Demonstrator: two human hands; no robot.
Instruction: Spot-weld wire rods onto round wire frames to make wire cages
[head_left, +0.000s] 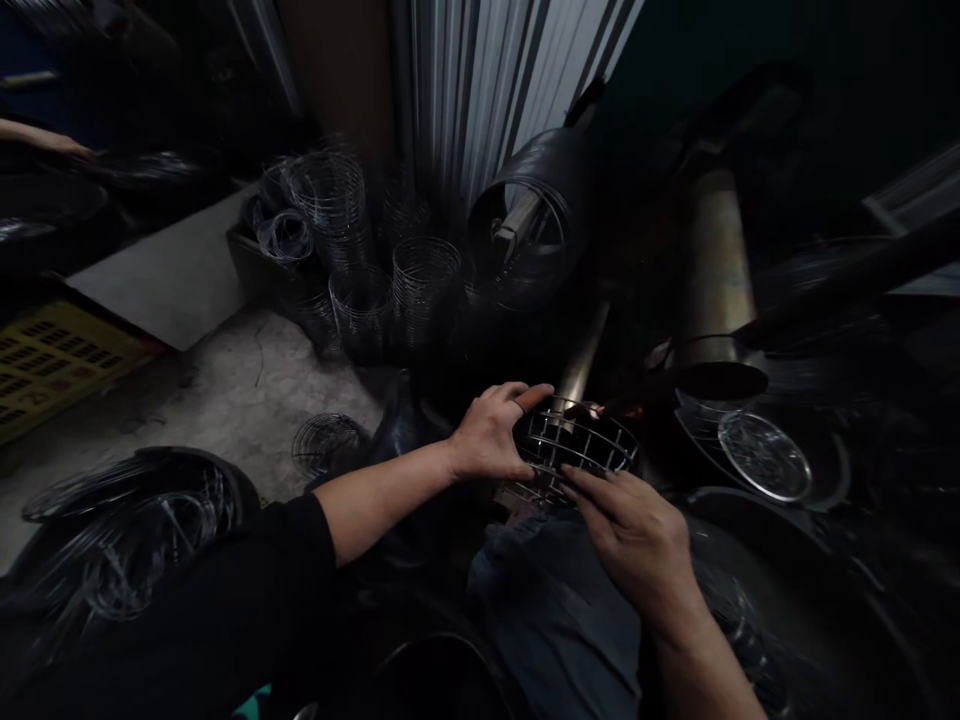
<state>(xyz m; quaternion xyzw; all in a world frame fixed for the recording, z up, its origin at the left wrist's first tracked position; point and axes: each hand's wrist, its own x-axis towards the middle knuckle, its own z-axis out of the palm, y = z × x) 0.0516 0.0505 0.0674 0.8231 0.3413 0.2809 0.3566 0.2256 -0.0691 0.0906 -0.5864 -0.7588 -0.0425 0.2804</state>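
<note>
A small round wire cage (pixel 576 445) of metal rings and ribs sits on a metal post of a machine, just in front of my lap. My left hand (pixel 491 432) grips its left side, thumb on the top ring and fingers curled round the wall. My right hand (pixel 634 535) touches the cage's near edge with its fingers pressed against the wires. A dark rod (pixel 645 395) of the machine reaches over the cage's top from the right.
Stacks of wire rings (pixel 360 255) stand on the concrete floor behind, beside a dark drum (pixel 536 215). A yellow crate (pixel 52 365) lies far left. Black tubs with wire parts (pixel 127 540) sit left; a shiny round disc (pixel 765 455) lies right. Another person's arm (pixel 45 140) shows top left.
</note>
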